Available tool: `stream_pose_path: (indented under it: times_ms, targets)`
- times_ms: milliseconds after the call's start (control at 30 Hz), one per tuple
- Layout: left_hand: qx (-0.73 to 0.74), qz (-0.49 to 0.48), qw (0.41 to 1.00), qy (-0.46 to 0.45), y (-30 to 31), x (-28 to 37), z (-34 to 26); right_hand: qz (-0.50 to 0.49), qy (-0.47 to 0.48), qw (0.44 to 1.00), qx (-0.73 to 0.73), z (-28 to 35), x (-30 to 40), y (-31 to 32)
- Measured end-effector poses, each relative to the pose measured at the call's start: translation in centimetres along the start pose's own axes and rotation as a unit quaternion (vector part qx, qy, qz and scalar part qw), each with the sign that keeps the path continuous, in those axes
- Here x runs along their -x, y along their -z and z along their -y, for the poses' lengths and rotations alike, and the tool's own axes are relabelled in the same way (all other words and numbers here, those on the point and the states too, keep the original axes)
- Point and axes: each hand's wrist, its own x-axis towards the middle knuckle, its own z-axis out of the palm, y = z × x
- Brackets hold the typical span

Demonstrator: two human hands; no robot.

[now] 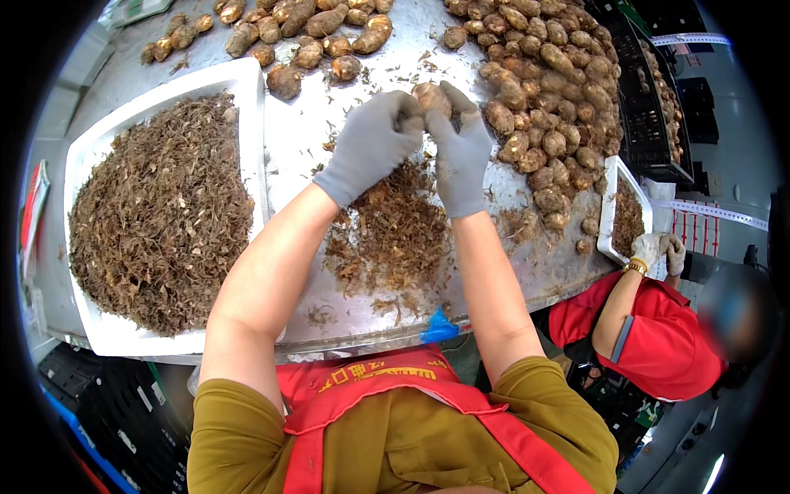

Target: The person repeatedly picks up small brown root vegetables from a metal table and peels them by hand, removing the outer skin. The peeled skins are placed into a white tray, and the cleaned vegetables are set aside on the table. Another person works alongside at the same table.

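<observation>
A small brown taro corm (431, 99) is held above the steel table (296, 133), between my two grey-gloved hands. My right hand (461, 154) grips it from the right, thumb and fingers around its side. From the left, the curled fingers of my left hand (378, 139) pinch at the corm; their tips are partly hidden. Beneath my wrists lies a loose heap of brown fibrous peelings (395, 228). Beyond my hands, several taro corms (327, 25) are scattered at the far left, some with pale cut ends.
At left, a white foam box (258, 160) brims with fibrous peelings. A large taro pile (555, 92) covers the table's right side, beside a black crate (636, 111). A co-worker in red (660, 339) stands at right near a smaller foam box (610, 216). Blue plastic (439, 327) hangs on the front edge.
</observation>
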Motion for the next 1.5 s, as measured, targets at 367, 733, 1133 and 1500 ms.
stream_pose_path:
  times_ms: [367,733,1133,1500]
  targets:
    - [-0.028,0.036,0.993,0.105,0.9,-0.9,1.1,0.122,-0.088,0.938,-0.313,0.0,-1.7,3.0]
    - [0.051,0.001,0.997,0.059,0.1,-0.6,1.5,0.219,-0.141,0.817,-0.515,-0.6,-1.7,4.9]
    - [-0.012,0.061,0.995,0.08,0.7,-0.4,-0.3,0.111,-0.207,0.857,-0.459,0.1,-1.0,3.4]
    - [0.015,0.064,0.995,0.074,0.4,-0.4,0.9,0.069,-0.202,0.903,-0.373,-0.2,-2.5,2.5]
